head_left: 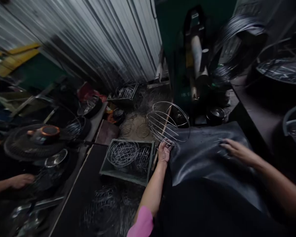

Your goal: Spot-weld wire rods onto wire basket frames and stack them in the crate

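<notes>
My left hand (164,153) is closed on the lower edge of a round wire rack (165,124) with parallel bars. A large wire ring shows with it; I cannot tell whether it is one piece or two. My right hand (233,148) is held above a shiny black apron (197,148) over my lap. Its fingers stretch leftward, somewhat blurred, and nothing is plainly visible in them. Left of my left hand stands a green crate (125,179) holding several round wire racks (123,154).
More wire pieces (103,210) lie below the crate. A dark machine (185,95) stands ahead, with a wire coil (244,24) to its right. Buckets (294,121) stand at the right. At the left are a round fan (22,143) and another person's hand (22,181).
</notes>
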The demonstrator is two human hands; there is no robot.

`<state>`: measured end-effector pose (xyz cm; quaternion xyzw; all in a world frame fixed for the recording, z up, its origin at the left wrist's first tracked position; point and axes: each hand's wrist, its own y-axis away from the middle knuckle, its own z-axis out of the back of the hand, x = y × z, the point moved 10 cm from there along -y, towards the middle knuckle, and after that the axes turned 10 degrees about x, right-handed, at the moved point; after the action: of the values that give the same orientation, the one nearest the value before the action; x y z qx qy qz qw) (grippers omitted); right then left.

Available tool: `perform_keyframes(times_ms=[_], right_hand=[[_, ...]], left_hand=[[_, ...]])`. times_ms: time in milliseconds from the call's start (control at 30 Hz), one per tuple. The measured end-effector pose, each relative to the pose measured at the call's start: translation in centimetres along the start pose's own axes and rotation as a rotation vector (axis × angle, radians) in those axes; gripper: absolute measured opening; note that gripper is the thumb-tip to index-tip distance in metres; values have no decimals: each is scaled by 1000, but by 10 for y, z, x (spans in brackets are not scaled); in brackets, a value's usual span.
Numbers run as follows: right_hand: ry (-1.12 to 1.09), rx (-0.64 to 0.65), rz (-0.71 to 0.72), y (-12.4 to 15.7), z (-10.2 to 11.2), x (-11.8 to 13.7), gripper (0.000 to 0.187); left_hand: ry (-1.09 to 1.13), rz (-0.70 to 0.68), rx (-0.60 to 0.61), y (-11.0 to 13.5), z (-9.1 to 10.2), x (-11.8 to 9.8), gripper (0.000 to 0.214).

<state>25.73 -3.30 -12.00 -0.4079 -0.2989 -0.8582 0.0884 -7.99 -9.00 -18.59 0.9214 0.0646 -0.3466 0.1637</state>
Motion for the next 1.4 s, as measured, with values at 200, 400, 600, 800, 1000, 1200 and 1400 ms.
perform_keyframes(times_ms=[200,400,600,800,1000,1200,1400], right_hand=[[-175,324,44,-30,-118,21,26],[-208,361,10,-39,-156,-4,30],[6,30,164,-25,-112,-6,23],[514,94,262,-10,-121,21,23],[716,51,226,-13,-79,24,53],[650,-475,-215,-46,68,-10,53],[575,-352,-297,-84,72,-37,29]], left_hand=[[-12,14,8,5,5,-1,33],[25,-40,23,12,20,-14,30],[28,-143,-5,30,43,-21,39],[52,-147,-28,39,49,-19,45],[73,-125,-46,40,49,-16,39],[74,-172,-27,44,56,-20,41],[84,-156,-19,44,56,-19,43]])
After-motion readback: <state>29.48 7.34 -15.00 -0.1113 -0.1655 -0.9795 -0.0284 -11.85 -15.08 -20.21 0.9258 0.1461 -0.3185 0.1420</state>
